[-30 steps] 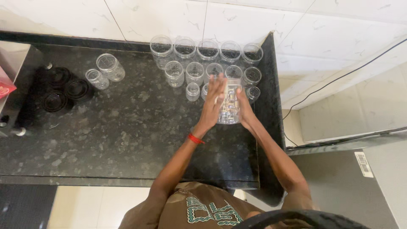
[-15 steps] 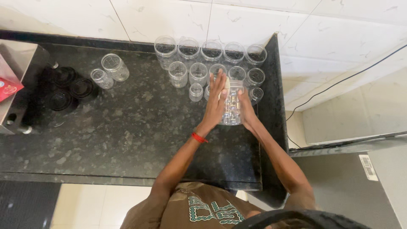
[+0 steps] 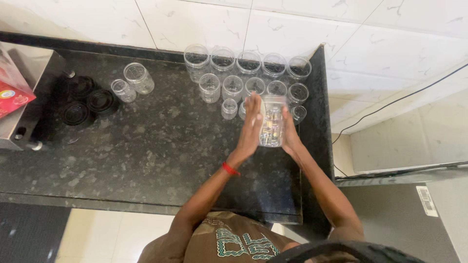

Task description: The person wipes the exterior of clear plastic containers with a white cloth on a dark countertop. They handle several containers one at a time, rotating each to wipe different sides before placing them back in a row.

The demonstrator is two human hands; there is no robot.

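A tall clear plastic jar (image 3: 272, 122) is pressed between both my palms above the black granite counter (image 3: 146, 151). My left hand (image 3: 251, 127) lies flat against the jar's left side, fingers straight and pointing away from me. My right hand (image 3: 291, 134) presses on its right side. A red band (image 3: 230, 169) circles my left wrist. Just beyond the jar stands a cluster of empty clear jars (image 3: 243, 73) in rows against the tiled wall.
Two more clear jars (image 3: 131, 83) stand apart at the back left. Several black lids (image 3: 85, 100) lie beside them. A metal appliance with a red packet (image 3: 14, 95) sits at the far left. The counter's right edge drops off beside my right arm; a black cable (image 3: 390, 102) runs along the wall.
Both hands and the jar between them stay in nearly the same spot by the jar cluster; the view has shifted slightly, and the jar looks a little more upright.
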